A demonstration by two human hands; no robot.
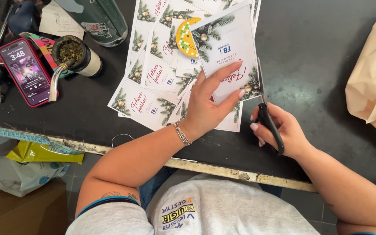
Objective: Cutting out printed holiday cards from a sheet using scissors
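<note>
My left hand (209,102) grips a white greeting card (227,48) printed with pine sprigs and gold baubles, thumb on top and fingers under its near edge. My right hand (279,128) is closed around the black handles of a pair of scissors (264,104). The blades run up along the card's right edge. Under the card lies a fanned pile of similar printed cards (149,93) on the dark table (318,65). A round yellow and green disc (187,37) rests on the pile.
A red-cased phone (27,72) with a lit screen lies at the left, beside a gourd cup (77,54) holding a metal straw. A green flask (103,19) stands behind. A beige bag (375,82) sits at the right edge. Plastic bags (18,167) lie below the table's worn front edge.
</note>
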